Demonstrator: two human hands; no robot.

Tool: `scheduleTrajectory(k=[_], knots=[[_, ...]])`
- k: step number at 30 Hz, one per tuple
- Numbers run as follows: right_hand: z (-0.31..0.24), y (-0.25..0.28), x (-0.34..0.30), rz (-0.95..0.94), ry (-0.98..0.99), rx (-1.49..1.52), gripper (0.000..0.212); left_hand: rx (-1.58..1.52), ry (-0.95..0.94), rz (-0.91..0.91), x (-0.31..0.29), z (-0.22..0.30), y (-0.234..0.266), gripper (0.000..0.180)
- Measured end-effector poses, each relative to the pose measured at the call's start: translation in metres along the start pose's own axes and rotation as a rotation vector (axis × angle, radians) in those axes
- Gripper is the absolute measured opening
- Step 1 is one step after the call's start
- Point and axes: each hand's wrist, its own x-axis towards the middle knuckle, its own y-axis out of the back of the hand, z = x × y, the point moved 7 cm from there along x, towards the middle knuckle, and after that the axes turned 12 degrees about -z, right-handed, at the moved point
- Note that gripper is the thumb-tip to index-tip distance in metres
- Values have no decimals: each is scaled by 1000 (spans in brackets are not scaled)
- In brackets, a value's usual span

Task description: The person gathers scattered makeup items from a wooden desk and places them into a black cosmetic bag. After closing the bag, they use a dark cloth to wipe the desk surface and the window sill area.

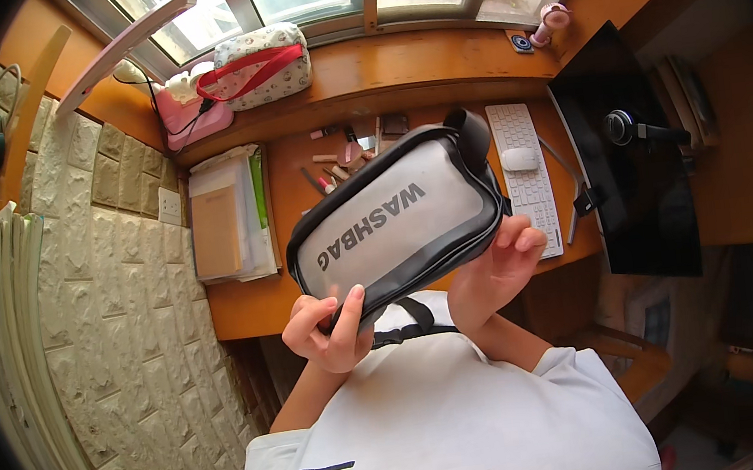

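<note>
Left hand (332, 335) pinches the black-edged bag (380, 221) over the near edge of the desk (244, 313); right hand (497, 270) is at its corner, grip hard to tell. One loose pinch could drop it onto the makeup (350, 153).

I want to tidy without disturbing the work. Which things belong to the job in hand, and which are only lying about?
In hand:
- black bag
- left hand gripping it
- right hand at its corner

Probably lying about:
- keyboard
- mouse
- papers
- pouch
- monitor
- small desk items, though unclear
</note>
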Motion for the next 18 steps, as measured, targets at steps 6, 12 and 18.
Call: scheduleTrajectory(k=[6,12,18], knots=[[45,-36,-37,-260,-888,913,66,-34,-140,-259,7,39,-28,43],[42,-36,-27,-589,-835,598,75,-424,305,-398,37,-2,-35,107],[69,-43,-58,-1153,-837,-148,74,-951,801,-753,-20,-40,-78,111]])
